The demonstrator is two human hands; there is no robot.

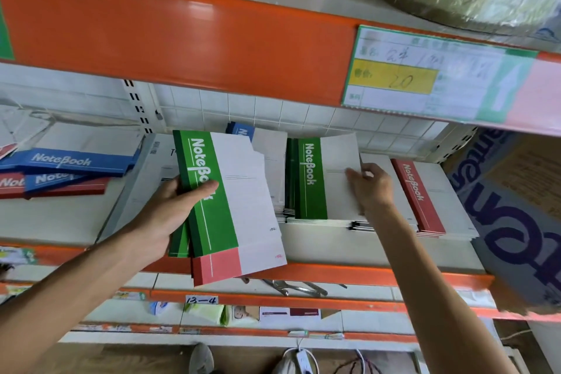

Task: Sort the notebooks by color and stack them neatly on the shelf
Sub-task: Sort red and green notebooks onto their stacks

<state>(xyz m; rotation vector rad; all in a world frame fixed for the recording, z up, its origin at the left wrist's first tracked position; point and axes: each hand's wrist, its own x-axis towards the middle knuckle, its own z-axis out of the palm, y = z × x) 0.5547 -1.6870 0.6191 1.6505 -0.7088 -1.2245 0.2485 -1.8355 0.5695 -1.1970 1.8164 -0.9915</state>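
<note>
My left hand grips a bundle of notebooks in front of the shelf: green-spined ones on top, a red-spined one sticking out below. My right hand rests on a stack of green notebooks lying on the shelf, its fingers on the top cover's right edge. A red stack lies just right of that hand. A blue notebook peeks out behind the held bundle. At the far left, blue notebooks and red ones lie loosely piled.
The orange beam of the upper shelf hangs close above, with a price label. A large cardboard box stands at the right end. White flat packs lie behind my left hand. Metal tongs sit on the shelf below.
</note>
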